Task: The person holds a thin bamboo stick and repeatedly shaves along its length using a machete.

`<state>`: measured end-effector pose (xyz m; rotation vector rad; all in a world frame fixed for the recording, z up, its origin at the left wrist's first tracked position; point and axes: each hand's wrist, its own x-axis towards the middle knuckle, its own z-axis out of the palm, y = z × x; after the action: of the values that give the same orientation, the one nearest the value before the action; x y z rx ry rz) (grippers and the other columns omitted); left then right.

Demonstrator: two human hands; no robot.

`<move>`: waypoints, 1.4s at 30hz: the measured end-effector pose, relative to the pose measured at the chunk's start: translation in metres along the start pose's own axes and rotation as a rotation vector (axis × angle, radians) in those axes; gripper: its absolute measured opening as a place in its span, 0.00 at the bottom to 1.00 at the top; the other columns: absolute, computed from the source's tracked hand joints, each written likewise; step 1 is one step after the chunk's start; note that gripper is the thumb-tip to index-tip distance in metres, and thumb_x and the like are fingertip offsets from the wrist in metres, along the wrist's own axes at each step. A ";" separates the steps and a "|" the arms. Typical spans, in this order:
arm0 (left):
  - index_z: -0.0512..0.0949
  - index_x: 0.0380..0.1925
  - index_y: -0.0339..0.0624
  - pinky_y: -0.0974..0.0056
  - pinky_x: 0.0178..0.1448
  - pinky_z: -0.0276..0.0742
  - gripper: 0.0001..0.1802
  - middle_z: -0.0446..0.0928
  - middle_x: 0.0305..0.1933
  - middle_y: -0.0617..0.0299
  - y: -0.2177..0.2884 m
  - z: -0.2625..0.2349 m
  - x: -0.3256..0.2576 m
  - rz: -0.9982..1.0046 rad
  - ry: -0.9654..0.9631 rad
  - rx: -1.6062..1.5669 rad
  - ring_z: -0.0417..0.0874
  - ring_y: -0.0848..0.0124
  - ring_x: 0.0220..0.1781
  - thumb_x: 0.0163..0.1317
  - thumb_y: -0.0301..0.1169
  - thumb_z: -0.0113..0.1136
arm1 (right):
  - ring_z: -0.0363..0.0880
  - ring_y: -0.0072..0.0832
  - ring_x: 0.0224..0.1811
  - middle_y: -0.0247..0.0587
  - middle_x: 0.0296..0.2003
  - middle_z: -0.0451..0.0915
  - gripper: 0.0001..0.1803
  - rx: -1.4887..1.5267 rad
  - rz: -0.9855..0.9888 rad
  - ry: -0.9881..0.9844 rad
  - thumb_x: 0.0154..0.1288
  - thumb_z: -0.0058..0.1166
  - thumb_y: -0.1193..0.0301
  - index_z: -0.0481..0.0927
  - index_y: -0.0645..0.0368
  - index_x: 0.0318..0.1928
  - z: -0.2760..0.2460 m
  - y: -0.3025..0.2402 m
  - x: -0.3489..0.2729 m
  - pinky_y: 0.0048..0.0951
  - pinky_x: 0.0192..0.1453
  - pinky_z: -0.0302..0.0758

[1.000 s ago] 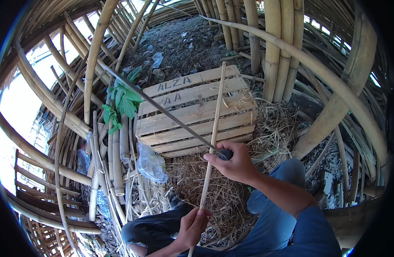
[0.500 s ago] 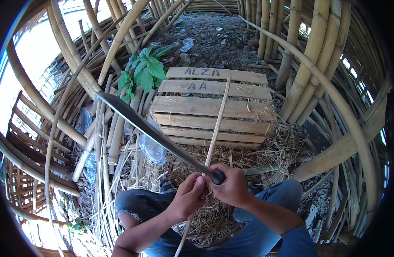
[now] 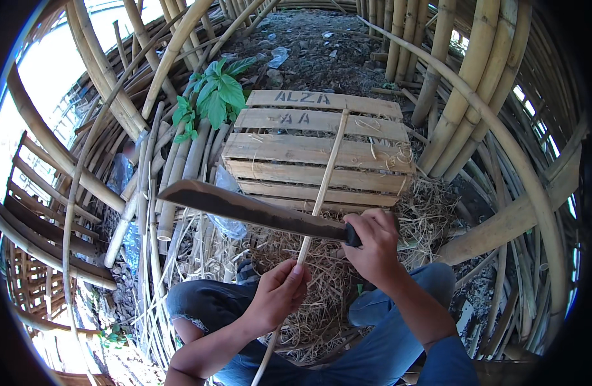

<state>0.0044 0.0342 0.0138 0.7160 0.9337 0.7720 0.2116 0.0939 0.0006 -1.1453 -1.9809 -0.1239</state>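
Note:
My left hand is closed around a long thin bamboo strip, thumb pressed along it. The strip's far end rests over a slatted wooden crate, and its near end passes down between my legs. In my right hand is the dark handle of a machete. Its broad blade points left, crossing the strip above my left hand; whether blade and strip touch I cannot tell. Curled shavings lie on the crate's slats.
Thick bamboo poles rise on the right, and more lean at the left. Straw and shavings cover the ground between my knees. Beside the crate are a green leafy plant and a clear plastic bag. Thin strips lie to the left.
My right hand has moved up, right and away from my left hand with the machete. The blade has swung nearer to level, its broad side now showing. My left hand keeps hold of the strip.

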 end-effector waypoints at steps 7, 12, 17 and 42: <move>0.69 0.34 0.41 0.73 0.19 0.49 0.15 0.55 0.18 0.72 0.001 -0.007 -0.008 -0.083 0.002 -0.031 0.54 0.82 0.16 0.75 0.39 0.39 | 0.77 0.35 0.28 0.37 0.25 0.77 0.22 -0.148 -0.110 -0.172 0.31 0.71 0.71 0.75 0.56 0.31 0.008 0.012 -0.001 0.35 0.33 0.70; 0.68 0.33 0.42 0.73 0.18 0.49 0.15 0.55 0.18 0.72 -0.005 -0.005 -0.008 -0.098 0.083 -0.057 0.53 0.82 0.15 0.75 0.38 0.39 | 0.76 0.37 0.21 0.37 0.18 0.74 0.19 -0.146 -0.041 -0.089 0.36 0.70 0.69 0.72 0.57 0.26 0.028 0.008 -0.011 0.37 0.27 0.69; 0.68 0.33 0.42 0.74 0.17 0.49 0.14 0.56 0.19 0.72 -0.008 -0.005 -0.020 -0.167 0.040 -0.082 0.53 0.83 0.15 0.75 0.38 0.40 | 0.78 0.38 0.20 0.39 0.16 0.74 0.15 -0.322 0.088 -0.126 0.38 0.67 0.72 0.70 0.56 0.23 0.042 0.044 -0.002 0.38 0.25 0.72; 0.68 0.31 0.41 0.75 0.17 0.52 0.14 0.58 0.17 0.74 -0.023 0.002 -0.031 -0.017 0.154 0.295 0.56 0.85 0.15 0.75 0.36 0.40 | 0.76 0.34 0.16 0.36 0.13 0.71 0.12 -0.263 0.189 0.011 0.38 0.63 0.74 0.70 0.53 0.19 0.034 0.046 0.004 0.35 0.22 0.70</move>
<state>0.0003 -0.0035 0.0089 0.9127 1.2077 0.6879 0.2244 0.1388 -0.0321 -1.4912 -1.8742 -0.2978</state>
